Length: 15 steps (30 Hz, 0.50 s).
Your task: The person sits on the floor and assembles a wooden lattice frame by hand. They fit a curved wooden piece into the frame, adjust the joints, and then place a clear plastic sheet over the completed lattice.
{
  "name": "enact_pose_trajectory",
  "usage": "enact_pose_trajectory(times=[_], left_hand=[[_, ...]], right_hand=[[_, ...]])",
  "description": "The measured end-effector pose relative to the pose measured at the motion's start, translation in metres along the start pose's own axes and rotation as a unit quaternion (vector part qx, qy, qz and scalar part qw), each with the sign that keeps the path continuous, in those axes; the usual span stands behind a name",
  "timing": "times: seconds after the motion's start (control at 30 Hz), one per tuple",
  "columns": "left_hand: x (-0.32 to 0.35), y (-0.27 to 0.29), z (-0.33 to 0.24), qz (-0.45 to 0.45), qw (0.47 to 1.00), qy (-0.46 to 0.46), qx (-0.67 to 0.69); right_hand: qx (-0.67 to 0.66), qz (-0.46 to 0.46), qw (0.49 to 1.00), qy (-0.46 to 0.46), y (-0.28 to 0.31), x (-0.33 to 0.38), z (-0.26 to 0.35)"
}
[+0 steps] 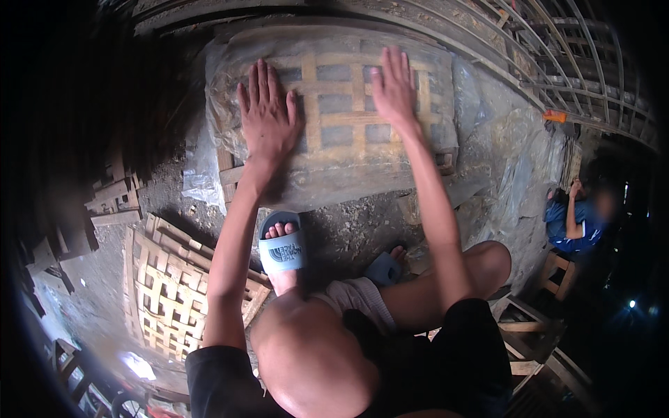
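A sheet of clear plastic (334,177) lies spread over a flat lattice panel of woven wooden strips (334,120) on the ground in front of me. My left hand (267,115) rests flat on the sheet near the panel's left side, fingers spread and pointing away. Farther right, my right hand (394,87) lies on the plastic over the lattice, its fingers stretched out. Nothing is held in either hand. The lattice shows hazily through the plastic, and wooden slats stick out at its lower left corner.
More lattice panels (167,292) are stacked at my left, beside loose wood pieces (115,198). A co-worker in blue (578,230) sits at the right near wooden frames (533,324). A slatted rack (578,63) stands far right, with an orange object (555,116) by it.
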<state>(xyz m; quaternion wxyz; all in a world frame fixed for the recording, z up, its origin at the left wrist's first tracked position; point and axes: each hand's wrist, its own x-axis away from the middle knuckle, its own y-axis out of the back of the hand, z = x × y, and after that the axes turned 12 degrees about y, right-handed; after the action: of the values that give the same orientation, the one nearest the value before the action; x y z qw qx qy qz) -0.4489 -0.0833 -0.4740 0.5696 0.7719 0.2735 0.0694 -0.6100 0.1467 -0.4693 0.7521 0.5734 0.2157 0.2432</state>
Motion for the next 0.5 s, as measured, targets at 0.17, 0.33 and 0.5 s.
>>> enact_pose_trajectory(times=[0.17,0.33,0.5], left_hand=[[0.001,0.005,0.003,0.015,0.999,0.013,-0.026],[-0.001,0.000,-0.003,0.003,1.000,0.006,-0.010],[-0.001,0.007,0.000,0.041,0.998,0.025,-0.029]], right_hand=[[-0.022,0.005,0.989,-0.149,0.025,0.022,-0.130],[-0.059,-0.064,0.982,-0.167,0.030,0.022,-0.166],[-0.024,-0.010,0.997,0.072,-0.011,0.017,-0.038]])
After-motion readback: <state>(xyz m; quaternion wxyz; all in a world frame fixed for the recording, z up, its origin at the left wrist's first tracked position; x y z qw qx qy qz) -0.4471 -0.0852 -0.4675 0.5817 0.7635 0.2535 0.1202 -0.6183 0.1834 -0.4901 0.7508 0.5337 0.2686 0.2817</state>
